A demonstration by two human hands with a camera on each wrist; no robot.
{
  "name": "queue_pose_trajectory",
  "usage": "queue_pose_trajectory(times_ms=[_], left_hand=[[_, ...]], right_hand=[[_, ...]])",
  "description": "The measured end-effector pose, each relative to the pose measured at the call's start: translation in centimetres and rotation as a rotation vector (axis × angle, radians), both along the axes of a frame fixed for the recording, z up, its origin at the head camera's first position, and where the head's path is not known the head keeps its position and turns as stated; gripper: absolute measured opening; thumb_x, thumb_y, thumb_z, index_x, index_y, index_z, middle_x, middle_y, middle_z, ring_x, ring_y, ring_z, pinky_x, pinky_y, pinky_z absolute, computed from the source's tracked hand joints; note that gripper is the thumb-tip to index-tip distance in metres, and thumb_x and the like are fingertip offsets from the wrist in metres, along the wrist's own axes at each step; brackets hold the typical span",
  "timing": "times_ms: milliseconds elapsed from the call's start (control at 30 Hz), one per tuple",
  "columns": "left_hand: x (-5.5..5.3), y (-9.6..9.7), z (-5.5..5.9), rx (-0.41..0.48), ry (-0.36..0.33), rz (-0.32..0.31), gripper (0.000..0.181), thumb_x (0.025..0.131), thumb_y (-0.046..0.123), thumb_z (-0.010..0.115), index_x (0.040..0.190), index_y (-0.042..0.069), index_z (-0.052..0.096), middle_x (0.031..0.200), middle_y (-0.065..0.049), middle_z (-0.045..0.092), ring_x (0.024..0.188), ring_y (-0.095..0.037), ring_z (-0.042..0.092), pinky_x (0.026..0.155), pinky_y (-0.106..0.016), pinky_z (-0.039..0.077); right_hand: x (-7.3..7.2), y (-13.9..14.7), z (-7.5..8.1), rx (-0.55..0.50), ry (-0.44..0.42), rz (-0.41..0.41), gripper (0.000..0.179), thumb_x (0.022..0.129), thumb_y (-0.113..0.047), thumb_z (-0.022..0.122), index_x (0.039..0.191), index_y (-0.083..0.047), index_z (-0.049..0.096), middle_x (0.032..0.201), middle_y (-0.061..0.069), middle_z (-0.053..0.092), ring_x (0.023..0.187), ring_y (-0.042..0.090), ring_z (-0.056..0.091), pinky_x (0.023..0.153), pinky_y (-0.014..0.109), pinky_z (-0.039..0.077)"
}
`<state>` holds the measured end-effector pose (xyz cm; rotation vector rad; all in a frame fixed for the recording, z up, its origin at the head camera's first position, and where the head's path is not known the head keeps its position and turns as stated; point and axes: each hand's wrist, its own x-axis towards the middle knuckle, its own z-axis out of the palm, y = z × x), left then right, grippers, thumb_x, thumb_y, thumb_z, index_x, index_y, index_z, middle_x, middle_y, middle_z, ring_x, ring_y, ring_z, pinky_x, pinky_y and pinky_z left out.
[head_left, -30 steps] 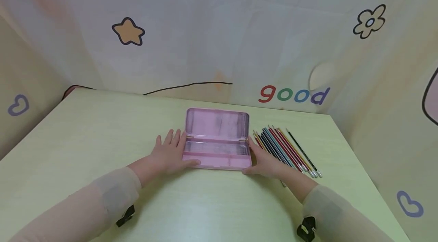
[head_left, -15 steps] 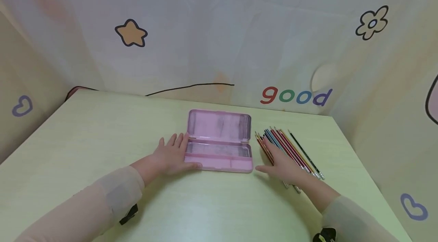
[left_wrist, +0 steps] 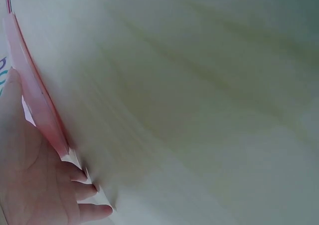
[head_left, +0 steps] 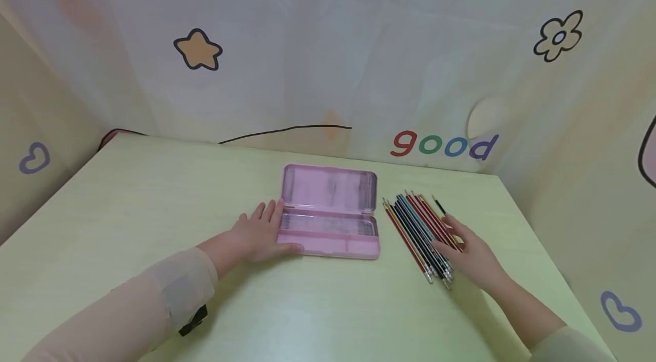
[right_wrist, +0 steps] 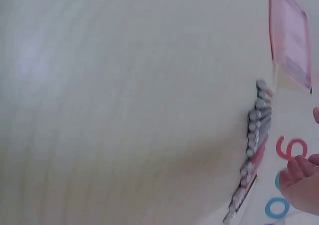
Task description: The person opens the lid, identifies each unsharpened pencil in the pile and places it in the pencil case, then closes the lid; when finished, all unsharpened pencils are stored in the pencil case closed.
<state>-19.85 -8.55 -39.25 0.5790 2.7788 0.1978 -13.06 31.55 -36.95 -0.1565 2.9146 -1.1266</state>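
A pink pencil case [head_left: 328, 245] lies with its lid [head_left: 328, 186] raised back and its compartments bare. My left hand [head_left: 258, 235] rests at its left side, fingers straight and spread, thumb along the front edge. In the left wrist view, the palm of that hand [left_wrist: 40, 180] is beside the pink case wall [left_wrist: 35, 85]. My right hand [head_left: 474, 254] is over the right part of a row of pencils [head_left: 410, 231], thumb and fingers apart. From the right wrist, the fingers [right_wrist: 296, 172] show at the right edge, beyond the pencils' eraser ends [right_wrist: 253, 125].
The pale table [head_left: 307, 305] extends in front of the case and to its left. A curtain [head_left: 307, 54] printed with a star, a flower and the word "good" hangs behind it. A black-bodied pencil [head_left: 439, 205] points away at the row's right side.
My right hand has left the case's right side and moved right, across the pencils to their far right. The left hand has stayed at the case.
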Motion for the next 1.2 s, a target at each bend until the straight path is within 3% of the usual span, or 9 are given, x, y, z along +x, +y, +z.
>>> queue_pose_trajectory(times_ms=[267,400,600,833,967,1067,1200], left_hand=[[0.0,0.1,0.3,-0.010,-0.015,0.007,0.111,0.079,0.077,0.040,0.148,0.000,0.000,0.153,-0.021,0.009,0.138,-0.041,0.011,0.103,-0.061,0.021],[0.1,0.1,0.5,-0.005,-0.020,0.010,0.110,0.079,0.076,0.041,0.148,0.000,0.001,0.153,-0.021,0.009,0.138,-0.041,0.011,0.103,-0.061,0.021],[0.1,0.1,0.4,-0.018,-0.029,0.006,0.110,0.079,0.077,0.039,0.148,0.000,0.000,0.153,-0.021,0.008,0.138,-0.041,0.011,0.103,-0.060,0.022],[0.1,0.2,0.4,-0.013,-0.025,0.007,0.110,0.080,0.076,0.040,0.148,0.000,0.000,0.154,-0.020,0.008,0.138,-0.040,0.011,0.103,-0.060,0.022],[0.1,0.3,0.5,-0.016,-0.026,0.001,0.110,0.080,0.076,0.040,0.148,0.000,-0.001,0.153,-0.020,0.007,0.138,-0.040,0.010,0.103,-0.060,0.022],[0.1,0.3,0.6,-0.010,-0.031,0.002,0.111,0.079,0.076,0.041,0.148,-0.001,-0.001,0.153,-0.022,0.007,0.138,-0.041,0.010,0.103,-0.061,0.022],[0.1,0.2,0.7,-0.013,-0.044,0.008,0.111,0.080,0.075,0.042,0.148,-0.001,-0.001,0.153,-0.022,0.007,0.138,-0.042,0.010,0.103,-0.061,0.022]], right_hand=[[1.5,3.7,0.3,0.026,-0.011,-0.101,0.064,0.096,-0.032,0.052,0.142,0.006,0.029,0.139,0.029,0.036,0.120,0.046,0.041,0.087,0.051,0.044],[2.4,5.5,-0.8,0.037,-0.052,-0.168,0.060,0.097,-0.033,0.050,0.140,0.006,0.034,0.132,0.034,0.042,0.118,0.049,0.042,0.083,0.048,0.045],[3.5,6.9,-2.8,-0.015,-0.140,-0.265,0.060,0.095,-0.037,0.053,0.134,0.008,0.042,0.132,0.037,0.039,0.121,0.050,0.038,0.093,0.056,0.036],[4.0,6.7,-4.2,-0.022,-0.035,-0.284,0.055,0.093,-0.032,0.059,0.125,0.011,0.051,0.138,0.031,0.035,0.126,0.050,0.032,0.097,0.058,0.031],[4.0,6.5,-4.7,0.015,0.028,-0.329,0.050,0.092,-0.031,0.060,0.121,0.009,0.056,0.135,0.028,0.040,0.123,0.046,0.037,0.093,0.041,0.042],[4.0,6.4,-5.1,0.048,0.072,-0.370,0.043,0.091,-0.030,0.062,0.116,0.005,0.061,0.129,0.022,0.046,0.112,0.036,0.047,0.080,0.022,0.042],[4.0,6.0,-5.5,0.068,0.112,-0.403,0.035,0.089,-0.025,0.064,0.111,0.003,0.065,0.116,0.018,0.051,0.094,0.023,0.048,0.069,0.019,0.038]])
